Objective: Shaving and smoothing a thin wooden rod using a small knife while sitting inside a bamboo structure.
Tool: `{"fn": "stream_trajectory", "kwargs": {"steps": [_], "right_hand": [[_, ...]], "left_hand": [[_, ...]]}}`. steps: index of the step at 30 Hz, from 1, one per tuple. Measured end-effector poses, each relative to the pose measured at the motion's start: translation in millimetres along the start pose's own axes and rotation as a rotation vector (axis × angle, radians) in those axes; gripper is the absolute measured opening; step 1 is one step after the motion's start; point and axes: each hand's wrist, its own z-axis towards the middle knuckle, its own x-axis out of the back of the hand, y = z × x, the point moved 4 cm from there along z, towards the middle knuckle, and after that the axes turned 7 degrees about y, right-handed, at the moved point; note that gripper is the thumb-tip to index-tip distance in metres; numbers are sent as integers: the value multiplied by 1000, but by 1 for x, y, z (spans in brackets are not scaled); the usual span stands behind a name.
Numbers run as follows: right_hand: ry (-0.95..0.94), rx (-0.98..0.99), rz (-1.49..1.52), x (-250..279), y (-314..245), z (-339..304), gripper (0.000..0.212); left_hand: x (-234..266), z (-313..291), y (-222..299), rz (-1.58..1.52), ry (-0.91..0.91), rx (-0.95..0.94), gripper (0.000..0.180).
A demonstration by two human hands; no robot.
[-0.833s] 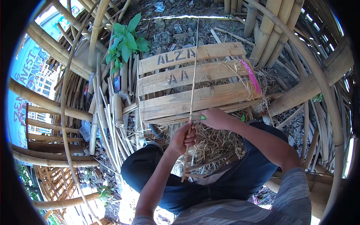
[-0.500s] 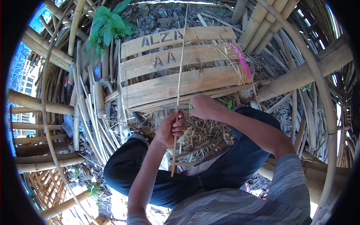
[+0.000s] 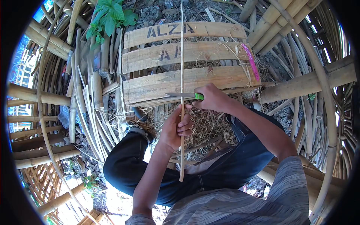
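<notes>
My left hand point(image 3: 177, 127) is closed around a long thin bamboo strip point(image 3: 182, 71), which stands lengthwise before me from my lap to beyond the top of the view. In my right hand point(image 3: 213, 98) is a knife point(image 3: 198, 96) with a green handle. Its pointed blade lies crosswise over the strip, just above my left fingers, tip toward the left. Under the strip rests a slatted wooden crate point(image 3: 210, 75) with dark stencilled marks and a pink ribbon at its right end.
Thin shavings point(image 3: 204, 131) lie heaped between my legs and the crate. Bamboo strips and poles point(image 3: 98, 90) stand crowded on the left. Thick bamboo beams point(image 3: 300, 85) cross the right side. A leafy green plant point(image 3: 108, 18) grows at the back left.
The knife has moved a little up along the strip, its blade now farther from my left hand. The strip has swung closer to upright, and its lower end has shifted right.
</notes>
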Motion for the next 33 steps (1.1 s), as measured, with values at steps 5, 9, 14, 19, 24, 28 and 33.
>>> {"fn": "stream_trajectory", "kwargs": {"steps": [5,9,14,19,24,28,33], "right_hand": [[-32,-127,-70,-4,8,2,24],[-130,-190,-188,-10,6,0,26],[-137,-58,-193,-2,-4,-4,32],[-379,-478,221,44,11,-16,39],[-615,-680,559,76,48,-76,40],[-1065,-1149,410,52,135,-158,36],[-1123,-1250,749,47,122,-150,29]], "left_hand": [[0,0,0,-51,-66,59,26],[1,0,-3,-21,-35,58,28],[1,0,-5,58,15,34,29],[-5,0,-6,91,28,10,29],[-6,2,-9,76,8,13,28],[-14,7,-14,76,2,29,28],[-14,9,-16,69,-19,20,27]]}}
